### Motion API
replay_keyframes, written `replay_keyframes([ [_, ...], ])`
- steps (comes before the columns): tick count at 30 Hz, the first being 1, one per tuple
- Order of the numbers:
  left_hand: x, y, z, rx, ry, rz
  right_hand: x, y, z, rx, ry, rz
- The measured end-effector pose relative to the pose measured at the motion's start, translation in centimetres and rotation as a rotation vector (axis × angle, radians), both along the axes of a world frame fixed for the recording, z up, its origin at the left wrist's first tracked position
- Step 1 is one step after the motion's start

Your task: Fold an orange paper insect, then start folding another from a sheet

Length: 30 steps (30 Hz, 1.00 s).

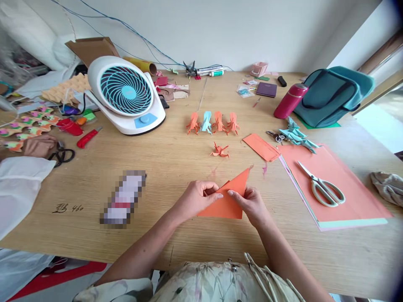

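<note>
**Paper [225, 208] pinched from both sides**

Taking the near edge of the tabletop [168, 163] as 6 o'clock, the orange paper lies between the two hands and touches both, so neither is nearer. The left hand [199, 197] sits toward its 9 o'clock, the right hand [254, 205] toward its 3 o'clock. Its long axis slants from about 7 o'clock up to a sharp corner between 1 and 2 o'clock, just beyond the right fingers [251, 192].

The left fingers [208, 184] grasp the sloping upper edge, thumb on the face; the right fingers grip the right side, thumb likewise on the face. The thumb tips point at each other, a little apart. I cannot tell whether the paper rests on the tabletop.

From the paper, a lone orange figure [220, 150] is at 12 o'clock, a row of four figures [217, 120] beyond it. The scissors [315, 181] lie near 3 o'clock on stacked sheets [351, 172], well apart from the right hand.
</note>
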<state>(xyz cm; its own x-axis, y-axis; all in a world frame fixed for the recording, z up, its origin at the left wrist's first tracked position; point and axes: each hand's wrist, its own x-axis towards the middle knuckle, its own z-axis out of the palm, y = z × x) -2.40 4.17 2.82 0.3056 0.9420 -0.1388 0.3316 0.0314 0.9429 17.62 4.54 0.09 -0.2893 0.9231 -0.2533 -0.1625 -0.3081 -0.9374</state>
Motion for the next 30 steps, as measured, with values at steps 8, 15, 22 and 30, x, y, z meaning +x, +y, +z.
replay_keyframes([
  [8,0.4,0.6,-2.5,-0.121,-0.206,0.039,0.2,0.3,-0.9,-0.008,-0.054,-0.016],
  [15,0.4,0.3,-4.0,-0.234,-0.327,0.133,0.5,0.5,-1.2,0.085,-0.133,0.052],
  [22,0.2,0.3,-3.8,-0.255,-0.396,0.165,0.9,0.7,-1.4,0.114,-0.185,0.025],
  [30,-0.3,0.5,-3.6,-0.277,-0.412,0.074,0.5,0.7,-1.7,0.035,-0.110,-0.044],
])
